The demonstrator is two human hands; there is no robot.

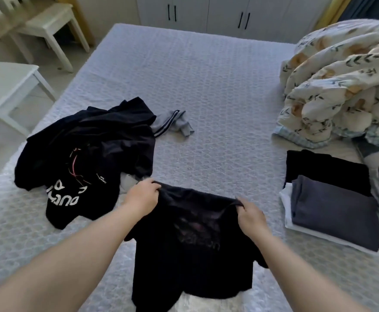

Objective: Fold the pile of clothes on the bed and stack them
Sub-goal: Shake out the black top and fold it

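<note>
I hold up a black T-shirt [190, 255] by its top edge over the near part of the bed. My left hand [142, 197] grips one shoulder and my right hand [250, 216] grips the other; the shirt hangs down between my arms. A faint print shows through its fabric. To the left lies a rumpled pile of dark clothes [89, 158], one with white lettering. A small grey garment with dark stripes [172, 123] lies just behind that pile. On the right sits a stack of folded clothes [332, 199], dark grey on top, black and white beneath.
The bed [206, 86] has a pale quilted cover. A bunched floral duvet [341, 86] fills the far right. White stools [6, 86] stand on the floor to the left, and white wardrobe doors [206, 12] line the far wall.
</note>
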